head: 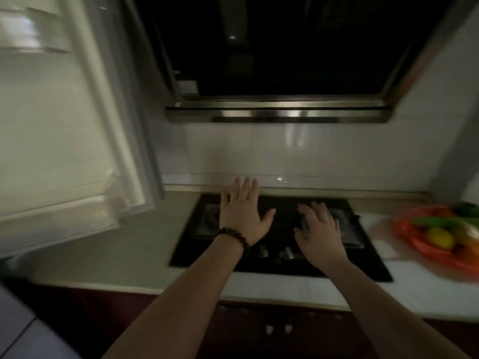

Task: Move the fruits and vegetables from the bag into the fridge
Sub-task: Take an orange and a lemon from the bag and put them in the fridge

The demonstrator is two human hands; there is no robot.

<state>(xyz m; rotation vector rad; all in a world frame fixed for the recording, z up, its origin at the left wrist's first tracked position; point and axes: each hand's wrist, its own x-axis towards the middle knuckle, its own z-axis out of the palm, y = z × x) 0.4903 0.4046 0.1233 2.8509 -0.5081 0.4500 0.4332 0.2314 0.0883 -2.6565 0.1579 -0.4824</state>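
An orange plastic bag [414, 244] lies open on the counter at the far right. Inside it I see a yellow lemon-like fruit [439, 237], a long green vegetable [430, 222] and other blurred produce. The open white fridge door [59, 130] fills the left side; the fridge's inside is out of view. My left hand [242, 211], with a bead bracelet on its wrist, hovers flat and empty over the stove. My right hand [317, 233] hangs beside it with fingers spread and slightly curled, also empty, well left of the bag.
A black gas hob [274, 265] with two knobs is set into the pale counter [108, 255] below my hands. A steel range hood [277, 115] juts out above it. Dark red cabinet fronts run under the counter edge.
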